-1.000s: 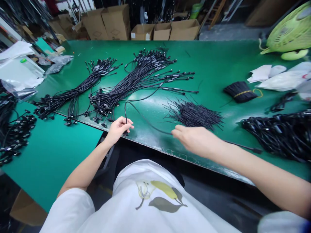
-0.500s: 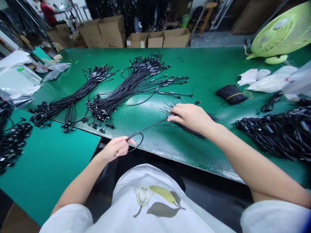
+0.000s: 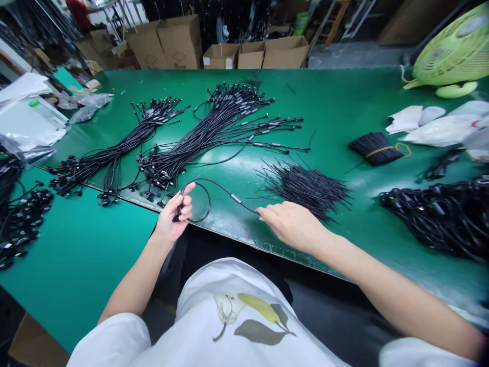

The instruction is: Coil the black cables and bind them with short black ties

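A thin black cable (image 3: 219,184) with a small grey sleeve runs between my two hands above the table's front edge. My left hand (image 3: 176,211) is closed around it, and a loop of the cable curves out beside the fingers. Further right, my right hand (image 3: 286,221) pinches the cable past the sleeve; its fingertips hide the end. Just behind my right hand lies a loose pile of thin black ties (image 3: 309,188). Left of centre, a large bundle of black cables (image 3: 206,132) rests with connectors at both ends, beside a smaller cable bundle (image 3: 130,140).
A strapped black bundle (image 3: 376,149) and a heap of coiled cables (image 3: 439,214) lie at the right, below a green fan (image 3: 453,48). More cables (image 3: 23,224) sit at far left. Cardboard boxes (image 3: 179,43) stand behind the green table (image 3: 336,102).
My right hand has come off the tie pile toward me, uncovering it. My left hand has risen slightly, and the cable between them now shows its grey sleeve.
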Tool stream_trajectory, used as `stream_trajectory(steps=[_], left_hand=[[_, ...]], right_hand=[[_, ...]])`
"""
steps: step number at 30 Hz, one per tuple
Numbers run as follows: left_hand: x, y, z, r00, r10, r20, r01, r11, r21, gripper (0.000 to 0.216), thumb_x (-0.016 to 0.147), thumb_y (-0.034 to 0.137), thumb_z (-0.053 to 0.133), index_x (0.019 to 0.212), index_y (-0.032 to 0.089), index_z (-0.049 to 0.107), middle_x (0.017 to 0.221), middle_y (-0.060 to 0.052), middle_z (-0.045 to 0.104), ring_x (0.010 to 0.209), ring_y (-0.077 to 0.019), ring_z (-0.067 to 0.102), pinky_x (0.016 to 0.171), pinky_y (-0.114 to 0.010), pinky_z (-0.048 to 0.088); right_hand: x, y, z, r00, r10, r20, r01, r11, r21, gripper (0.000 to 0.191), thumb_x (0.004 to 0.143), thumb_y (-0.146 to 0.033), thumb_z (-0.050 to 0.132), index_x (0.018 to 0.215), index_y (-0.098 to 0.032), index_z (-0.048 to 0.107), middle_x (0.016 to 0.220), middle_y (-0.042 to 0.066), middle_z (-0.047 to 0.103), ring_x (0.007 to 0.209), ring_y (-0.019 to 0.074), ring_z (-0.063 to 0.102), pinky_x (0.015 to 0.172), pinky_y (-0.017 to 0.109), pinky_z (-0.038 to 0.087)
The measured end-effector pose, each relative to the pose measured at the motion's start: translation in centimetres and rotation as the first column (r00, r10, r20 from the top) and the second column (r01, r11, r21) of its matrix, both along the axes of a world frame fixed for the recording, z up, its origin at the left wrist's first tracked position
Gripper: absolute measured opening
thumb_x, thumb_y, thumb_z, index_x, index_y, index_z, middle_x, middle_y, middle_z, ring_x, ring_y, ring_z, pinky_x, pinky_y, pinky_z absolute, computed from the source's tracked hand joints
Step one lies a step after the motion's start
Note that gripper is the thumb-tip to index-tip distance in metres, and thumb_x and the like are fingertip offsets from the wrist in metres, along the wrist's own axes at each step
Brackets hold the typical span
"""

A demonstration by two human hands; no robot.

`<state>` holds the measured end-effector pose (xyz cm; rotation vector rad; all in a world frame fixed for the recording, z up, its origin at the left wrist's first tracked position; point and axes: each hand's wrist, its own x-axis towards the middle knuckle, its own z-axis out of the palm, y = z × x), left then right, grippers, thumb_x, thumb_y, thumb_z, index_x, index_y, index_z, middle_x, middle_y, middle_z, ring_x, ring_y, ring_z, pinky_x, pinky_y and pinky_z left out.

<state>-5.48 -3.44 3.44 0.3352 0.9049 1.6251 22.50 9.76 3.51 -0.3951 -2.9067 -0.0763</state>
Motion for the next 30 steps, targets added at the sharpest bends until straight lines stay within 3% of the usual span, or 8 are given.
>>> stream_trajectory(steps=[7, 11, 14, 16, 19, 22, 26, 30], left_hand=[[2.5, 0.4, -1.6, 0.934, -0.084, -0.347, 0.065, 0.996, -0.063, 0.049, 0.084, 0.049, 0.064, 0.122, 0.017, 0.06, 0.07, -0.002, 0.066, 0.056, -0.0111, 0.06, 0.048, -0.019, 0.041], [5.3, -0.1, -2.0, 0.712, -0.291, -0.639, 0.297, 0.95, -0.101, 0.036, 0.088, 0.049, 0.058, 0.097, 0.017, 0.069, 0.095, -0.011, 0.071, 0.087, -0.0204, 0.066, 0.074, -0.029, 0.048], [6.4, -1.0, -2.0, 0.513, -0.41, -0.754, 0.459, 0.874, -0.163, 0.031, 0.092, 0.045, 0.053, 0.084, 0.019, 0.067, 0.078, -0.006, 0.068, 0.073, -0.017, 0.061, 0.073, -0.029, 0.044], [6.7, -1.4, -2.0, 0.569, -0.455, -0.685, 0.507, 0.85, -0.144, 0.033, 0.093, 0.046, 0.05, 0.082, 0.018, 0.063, 0.061, -0.001, 0.056, 0.055, -0.0124, 0.05, 0.059, -0.027, 0.04], [7.1, -1.3, -2.2, 0.796, -0.411, -0.444, 0.456, 0.89, -0.007, 0.036, 0.091, 0.051, 0.052, 0.079, 0.018, 0.057, 0.05, 0.006, 0.04, 0.043, -0.0089, 0.035, 0.048, -0.025, 0.029], [8.0, -0.7, -2.7, 0.912, -0.312, -0.266, 0.338, 0.939, 0.058, 0.039, 0.087, 0.055, 0.056, 0.074, 0.018, 0.055, 0.057, 0.002, 0.048, 0.047, -0.0105, 0.043, 0.053, -0.027, 0.035], [9.3, -0.2, -4.0, 0.959, -0.214, -0.184, 0.222, 0.975, 0.022, 0.047, 0.087, 0.06, 0.052, 0.068, 0.018, 0.053, 0.063, -0.001, 0.052, 0.059, -0.0133, 0.049, 0.066, -0.031, 0.04], [9.8, -0.4, -4.7, 0.989, -0.096, -0.113, 0.098, 0.995, 0.011, 0.046, 0.087, 0.061, 0.051, 0.068, 0.02, 0.043, 0.052, 0.009, 0.029, 0.046, -0.0088, 0.032, 0.059, -0.027, 0.037]], right_hand=[[-1.9, -2.6, -0.7, 0.987, 0.123, 0.104, -0.098, 0.971, -0.217, 0.028, 0.097, -0.022, 0.041, 0.077, -0.015, 0.061, 0.066, 0.005, 0.063, 0.057, 0.0131, 0.053, 0.06, 0.029, 0.026], [-3.0, -3.6, -0.1, 0.966, 0.258, 0.022, -0.219, 0.857, -0.467, 0.028, 0.096, -0.03, 0.047, 0.077, -0.017, 0.063, 0.069, 0.003, 0.066, 0.06, 0.012, 0.056, 0.061, 0.025, 0.031], [-3.4, -2.9, 0.3, 0.98, 0.083, -0.182, -0.178, 0.778, -0.603, 0.026, 0.095, -0.033, 0.049, 0.079, -0.019, 0.064, 0.072, 0.002, 0.065, 0.064, 0.0116, 0.057, 0.063, 0.024, 0.035], [-3.7, -2.5, -0.2, 0.936, -0.151, -0.317, -0.121, 0.708, -0.696, 0.025, 0.09, -0.041, 0.058, 0.08, -0.019, 0.062, 0.075, 0.002, 0.063, 0.067, 0.0125, 0.055, 0.066, 0.024, 0.039], [-4.9, -2.9, -2.2, 0.797, -0.463, -0.388, -0.139, 0.483, -0.864, 0.035, 0.079, -0.05, 0.068, 0.092, -0.02, 0.057, 0.089, 0.004, 0.061, 0.08, 0.0161, 0.056, 0.074, 0.028, 0.044], [-6.4, -4.3, -4.5, 0.741, -0.614, -0.272, -0.261, 0.109, -0.959, 0.034, 0.088, -0.053, 0.055, 0.084, -0.02, 0.053, 0.071, -0.001, 0.053, 0.065, 0.0123, 0.051, 0.062, 0.026, 0.041], [-7.3, -5.3, -5.4, 0.618, -0.774, -0.139, -0.464, -0.216, -0.859, 0.038, 0.087, -0.05, 0.06, 0.07, -0.018, 0.048, 0.053, -0.009, 0.028, 0.045, 0.0053, 0.021, 0.046, 0.021, 0.02], [-6.9, -5.4, -4.4, 0.741, -0.665, -0.095, -0.572, -0.55, -0.609, 0.038, 0.083, -0.047, 0.066, 0.069, -0.017, 0.047, 0.056, -0.009, 0.023, 0.047, 0.005, 0.019, 0.046, 0.019, 0.024]])
